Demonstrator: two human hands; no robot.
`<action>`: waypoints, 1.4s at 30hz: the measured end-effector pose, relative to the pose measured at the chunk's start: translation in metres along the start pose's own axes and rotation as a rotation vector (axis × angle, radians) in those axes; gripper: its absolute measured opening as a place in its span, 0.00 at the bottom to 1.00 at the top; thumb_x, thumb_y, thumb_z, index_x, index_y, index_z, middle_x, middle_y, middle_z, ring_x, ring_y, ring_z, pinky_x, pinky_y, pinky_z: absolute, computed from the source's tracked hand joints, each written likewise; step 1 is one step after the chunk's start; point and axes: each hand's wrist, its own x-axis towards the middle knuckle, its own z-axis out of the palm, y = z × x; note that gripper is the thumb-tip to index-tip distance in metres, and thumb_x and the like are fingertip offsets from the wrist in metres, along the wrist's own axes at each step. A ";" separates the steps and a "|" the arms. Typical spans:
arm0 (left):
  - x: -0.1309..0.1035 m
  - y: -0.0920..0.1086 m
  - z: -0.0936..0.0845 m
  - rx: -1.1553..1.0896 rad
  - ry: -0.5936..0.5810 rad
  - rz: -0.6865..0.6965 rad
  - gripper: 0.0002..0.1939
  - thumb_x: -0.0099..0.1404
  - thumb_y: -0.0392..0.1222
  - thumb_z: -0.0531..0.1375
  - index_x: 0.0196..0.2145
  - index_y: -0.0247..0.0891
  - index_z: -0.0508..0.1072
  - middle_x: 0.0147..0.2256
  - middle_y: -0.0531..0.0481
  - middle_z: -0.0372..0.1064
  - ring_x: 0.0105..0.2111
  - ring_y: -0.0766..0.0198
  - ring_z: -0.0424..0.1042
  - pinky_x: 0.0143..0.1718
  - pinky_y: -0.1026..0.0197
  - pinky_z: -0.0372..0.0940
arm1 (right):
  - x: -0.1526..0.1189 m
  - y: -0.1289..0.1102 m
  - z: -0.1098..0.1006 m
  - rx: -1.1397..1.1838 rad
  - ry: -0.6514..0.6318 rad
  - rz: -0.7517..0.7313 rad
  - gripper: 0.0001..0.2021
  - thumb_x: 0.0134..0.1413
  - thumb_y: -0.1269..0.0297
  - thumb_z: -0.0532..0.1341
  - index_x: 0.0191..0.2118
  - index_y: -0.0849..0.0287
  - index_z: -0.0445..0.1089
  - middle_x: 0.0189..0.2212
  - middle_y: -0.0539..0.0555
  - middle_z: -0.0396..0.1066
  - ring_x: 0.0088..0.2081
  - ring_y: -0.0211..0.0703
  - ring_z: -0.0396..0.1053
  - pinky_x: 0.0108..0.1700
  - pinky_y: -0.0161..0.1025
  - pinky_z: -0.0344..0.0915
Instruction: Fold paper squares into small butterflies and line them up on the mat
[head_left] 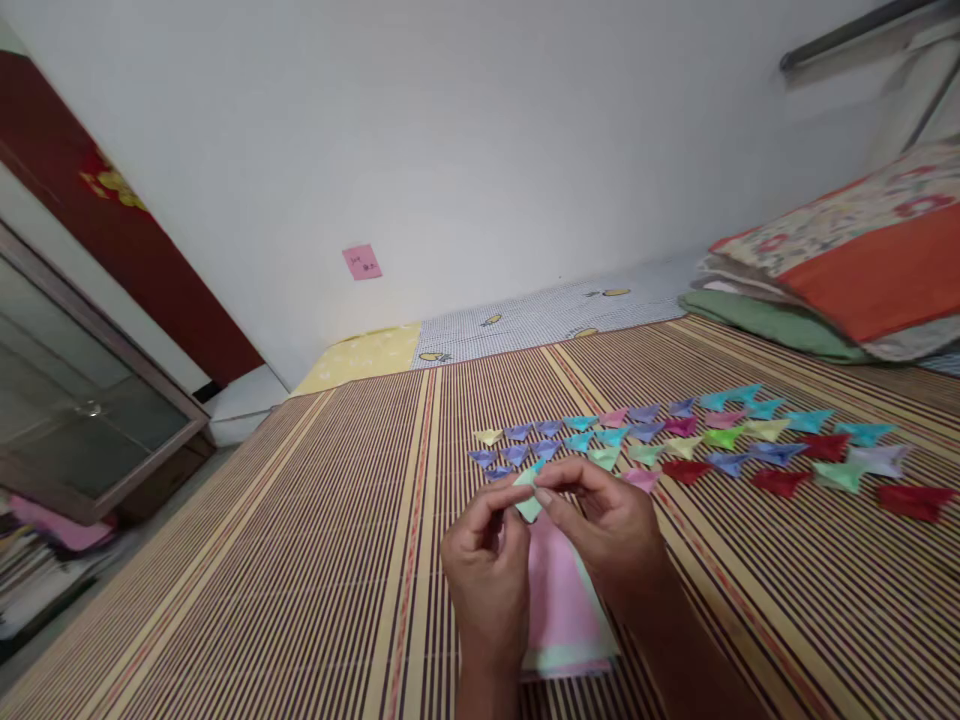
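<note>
Between my two hands is a small piece of pale green folded paper (529, 508), held above the mat. My left hand (491, 560) pinches its left side with thumb and forefinger. From the right, my right hand (611, 520) pinches the same paper, and the fingertips of both hands nearly meet. Below them lies a stack of paper sheets (566, 600), pink on top with pale green and other edges showing. Beyond my hands, rows of small folded paper shapes (682, 446) in blue, red, yellow, green and pink rest on the mat; my fingers hide some of them.
A striped bamboo mat (322, 540) covers the surface. Folded bedding (885, 270) is piled at the right by the white wall (487, 150). A pink note (362, 262) is stuck on the wall. A glass-fronted cabinet (82, 390) stands at the left beyond the mat's edge.
</note>
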 end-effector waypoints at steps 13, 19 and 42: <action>0.005 0.002 -0.002 -0.171 0.033 -0.244 0.12 0.61 0.48 0.71 0.37 0.37 0.85 0.32 0.47 0.81 0.31 0.66 0.74 0.35 0.66 0.70 | -0.001 -0.015 0.001 -0.177 0.030 -0.091 0.03 0.61 0.64 0.65 0.37 0.53 0.77 0.33 0.49 0.79 0.38 0.43 0.76 0.43 0.40 0.69; 0.010 0.005 0.002 -0.562 0.036 -0.480 0.17 0.43 0.48 0.79 0.28 0.34 0.85 0.27 0.47 0.80 0.29 0.66 0.76 0.35 0.65 0.72 | -0.001 -0.011 0.000 -0.116 0.008 -0.083 0.03 0.61 0.64 0.65 0.38 0.53 0.77 0.31 0.49 0.77 0.34 0.42 0.74 0.37 0.40 0.68; 0.013 -0.006 0.002 -0.720 -0.096 -0.615 0.15 0.45 0.41 0.79 0.28 0.31 0.85 0.30 0.42 0.82 0.32 0.64 0.80 0.39 0.66 0.74 | 0.005 -0.003 -0.007 -0.045 -0.176 -0.075 0.05 0.63 0.67 0.63 0.34 0.56 0.73 0.29 0.48 0.68 0.33 0.41 0.66 0.36 0.40 0.61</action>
